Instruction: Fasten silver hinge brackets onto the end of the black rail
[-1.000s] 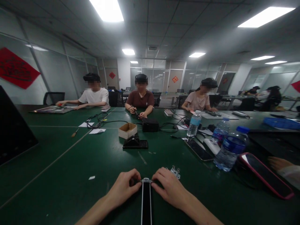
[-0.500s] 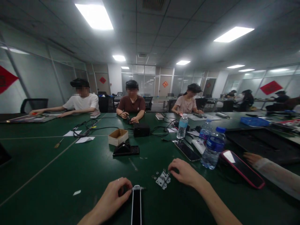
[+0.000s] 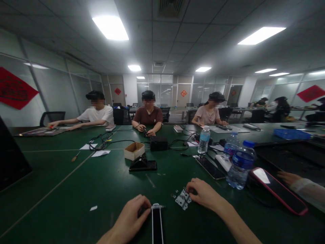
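A long black strip with a silver frame (image 3: 157,223) lies on the green table (image 3: 76,189) and runs toward me. My left hand (image 3: 132,220) is closed round its far end, pinching the silver tip. My right hand (image 3: 203,195) rests on the table to the right, fingers curled, touching a small silver hinge (image 3: 183,199) with a few loose screws beside it. Whether the fingers grip the hinge I cannot make out.
A water bottle (image 3: 240,166), phones (image 3: 210,167) and a pink-cased phone (image 3: 278,195) lie right. Another person's hand (image 3: 289,178) rests at far right. A black stand (image 3: 142,165), cardboard box (image 3: 134,150) and cables sit mid-table. Three people sit across.
My right hand left the strip's tip and moved right to the silver hinge. My left hand stayed on the strip. The camera shifted slightly.
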`<state>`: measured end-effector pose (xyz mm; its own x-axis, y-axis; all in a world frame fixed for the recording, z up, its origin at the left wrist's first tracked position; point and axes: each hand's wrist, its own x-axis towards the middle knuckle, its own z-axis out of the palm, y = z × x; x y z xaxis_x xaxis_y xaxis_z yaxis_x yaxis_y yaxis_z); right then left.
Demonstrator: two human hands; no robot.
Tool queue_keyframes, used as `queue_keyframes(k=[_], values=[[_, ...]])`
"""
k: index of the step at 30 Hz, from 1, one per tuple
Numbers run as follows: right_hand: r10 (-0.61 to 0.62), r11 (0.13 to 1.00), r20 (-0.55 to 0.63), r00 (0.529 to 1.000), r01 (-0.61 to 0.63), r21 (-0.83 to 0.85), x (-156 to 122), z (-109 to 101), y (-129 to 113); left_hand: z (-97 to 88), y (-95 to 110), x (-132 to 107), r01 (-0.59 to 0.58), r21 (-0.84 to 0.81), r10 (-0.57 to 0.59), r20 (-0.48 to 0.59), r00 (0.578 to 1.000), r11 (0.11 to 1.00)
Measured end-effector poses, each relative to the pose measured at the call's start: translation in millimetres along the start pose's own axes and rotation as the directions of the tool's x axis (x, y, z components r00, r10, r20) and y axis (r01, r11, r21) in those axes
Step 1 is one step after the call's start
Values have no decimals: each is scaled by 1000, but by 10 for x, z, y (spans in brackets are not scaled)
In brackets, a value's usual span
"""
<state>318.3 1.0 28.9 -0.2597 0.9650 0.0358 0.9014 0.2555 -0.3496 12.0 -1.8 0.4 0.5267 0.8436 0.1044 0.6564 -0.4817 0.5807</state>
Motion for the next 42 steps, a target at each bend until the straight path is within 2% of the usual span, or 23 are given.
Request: queue_keyframes(k=[6, 10, 15, 17, 20, 21, 22, 23, 25, 26, 27, 28, 29, 31, 35, 42], values=[[124, 992, 75, 989, -123, -22, 76, 68, -6, 57, -17, -17, -75, 52, 76, -25, 997, 996], [146, 988, 85, 986, -150, 42, 83, 147, 92, 44, 32, -33, -77, 85, 80, -29, 996, 993], [144, 990, -14, 989, -144, 9, 55, 133, 82, 49, 22, -40, -87, 107, 90, -32, 995, 990], [98, 995, -100, 990, -98, -3, 47, 134, -62, 55, 21, -43, -90, 96, 97, -62, 993, 991], [-105, 994, -238, 966, 111, 10, 30, 257, -419, 60, 48, -52, -80, 68, 90, -161, 983, 994], [-215, 974, -269, 939, 227, 14, 24, 339, -545, 60, 63, -56, -81, 55, 91, -201, 975, 995], [-340, 933, -307, 889, 360, 8, 19, 435, -660, 60, 80, -60, -91, 37, 97, -237, 967, 995], [-453, 876, -362, 815, 482, -9, 15, 540, -754, 60, 98, -66, -112, 17, 112, -265, 958, 994], [-604, 757, -452, 656, 650, -68, 18, 735, -869, 66, 129, -79, -183, -18, 171, -280, 945, 983], [-656, 697, -487, 577, 710, -98, 22, 809, -890, 72, 141, -87, -232, -24, 217, -274, 937, 972], [-682, 654, -512, 522, 748, -110, 25, 861, -892, 82, 149, -94, -284, -23, 268, -264, 926, 958], [-693, 625, -535, 484, 772, -111, 27, 889, -882, 94, 155, -101, -329, -18, 314, -253, 915, 944], [-689, 612, -555, 467, 784, -101, 26, 893, -865, 108, 158, -106, -362, -14, 348, -241, 906, 932], [-662, 617, -578, 478, 785, -57, 12, 848, -832, 134, 158, -114, -384, -20, 371, -220, 902, 923], [-615, 647, -581, 533, 762, 13, -31, 709, -832, 153, 158, -119, -360, -92, 340, -182, 923, 928], [-624, 649, -572, 533, 761, 0, -58, 667, -834, 112, 182, -108, -322, -170, 288, -196, 937, 932]])
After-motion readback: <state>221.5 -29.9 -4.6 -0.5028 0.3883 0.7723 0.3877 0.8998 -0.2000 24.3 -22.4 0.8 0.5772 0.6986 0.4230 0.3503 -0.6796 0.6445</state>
